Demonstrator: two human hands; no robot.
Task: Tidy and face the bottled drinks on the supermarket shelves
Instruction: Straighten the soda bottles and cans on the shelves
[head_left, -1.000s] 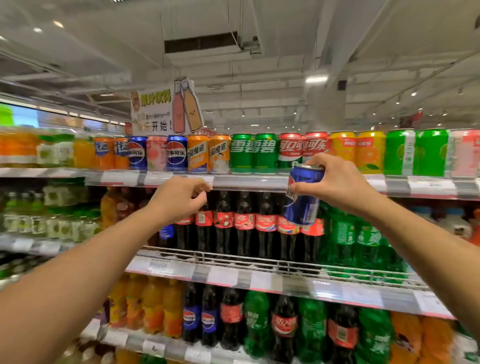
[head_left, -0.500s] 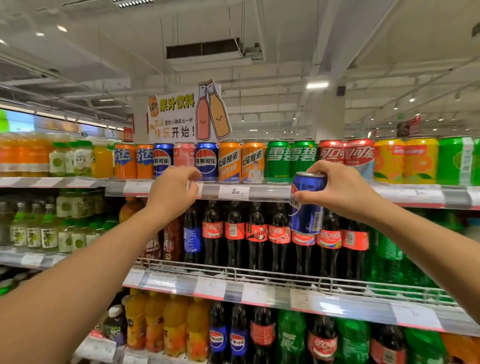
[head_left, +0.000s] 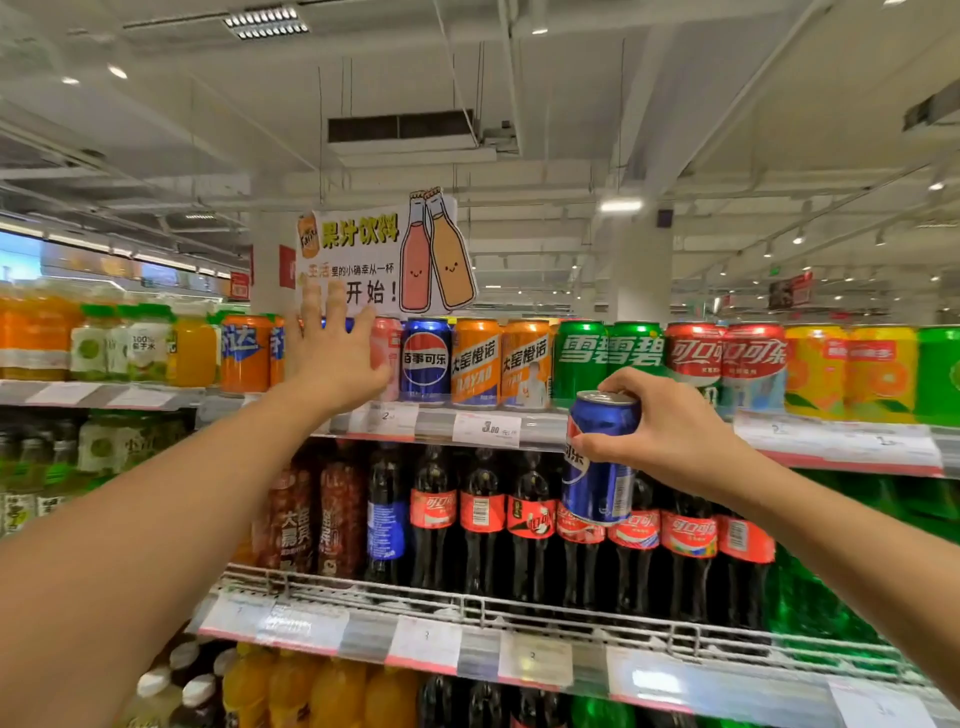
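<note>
A: Head view, right hand (head_left: 670, 436)?
B: Grips a blue Pepsi can (head_left: 600, 460) by its upper rim, upright, in front of the top shelf (head_left: 485, 428) edge, above the cola bottles (head_left: 483, 514).
A: Left hand (head_left: 332, 353)?
B: Fingers spread, holding nothing, raised against the can row, covering a pink can (head_left: 387, 358); a shelved Pepsi can (head_left: 426, 361) stands just right of it.

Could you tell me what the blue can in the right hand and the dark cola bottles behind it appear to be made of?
The blue can held by the right hand looks like glossy printed metal, probably aluminium: it has a silvery rim. The cola bottles look like clear plastic, likely PET: dark liquid shows through, and wrapped labels band them.
</note>
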